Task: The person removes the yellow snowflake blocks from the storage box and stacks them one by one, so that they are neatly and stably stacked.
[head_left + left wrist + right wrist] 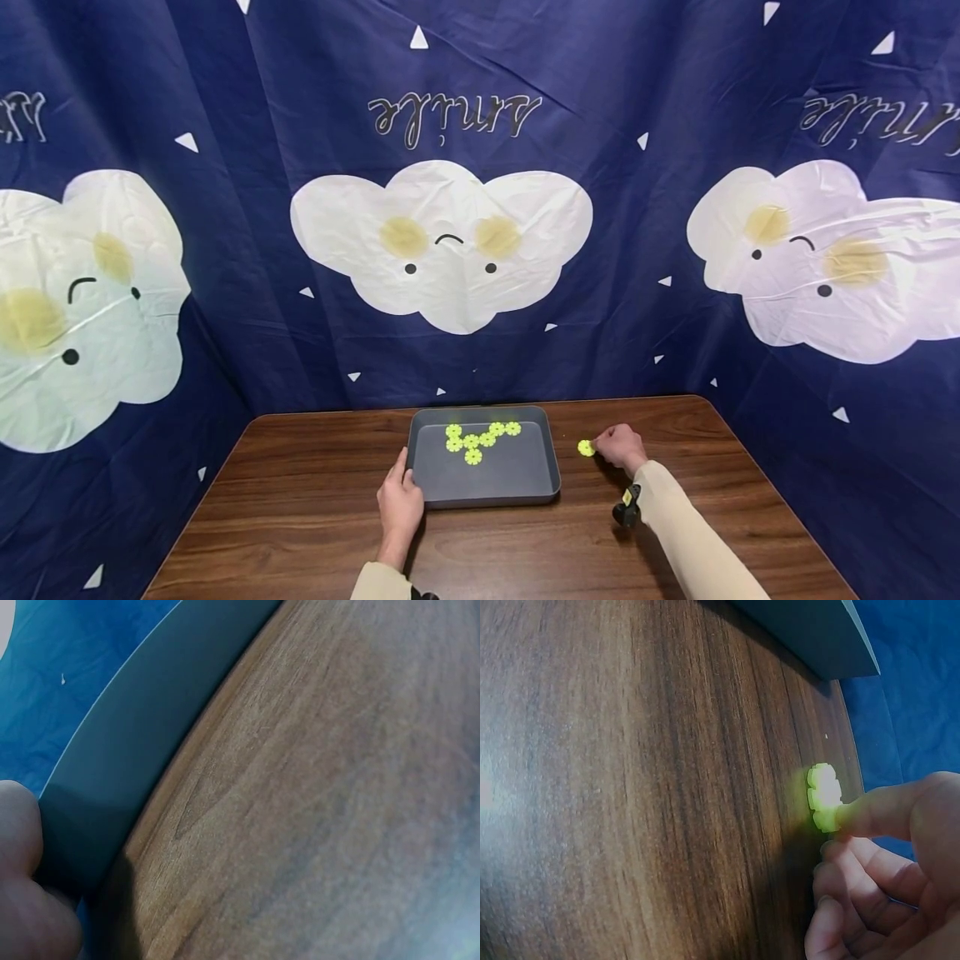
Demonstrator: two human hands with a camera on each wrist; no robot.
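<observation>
Yellow-green flower-shaped disc (586,448), thin and apparently plastic, sits right of centre, low in the head view, its edge pinched by the fingertips of the person's right hand (621,447). From where I stand I cannot tell whether it touches the brown wood-grained table (300,492) beneath. I'd expect it to be almost weightless, stiff and hard to break, but smooth enough to skid on that wood. Best taken by opposite petals at the rim, thumb against finger, where the notches give some bite; flat on its face, it would leave little edge to catch.

At lower centre the left hand (401,502) lies against the left wall of a dark grey rectangular tray (487,492), index finger stretched along it; whether the hidden fingers grip, I cannot tell. The tray looks rigid, and its raised rim is the natural hold.

Farther in, seven matching discs (472,457) lie in the tray. Behind everything, a navy curtain (637,50) printed with white clouds fills the upper frame.
</observation>
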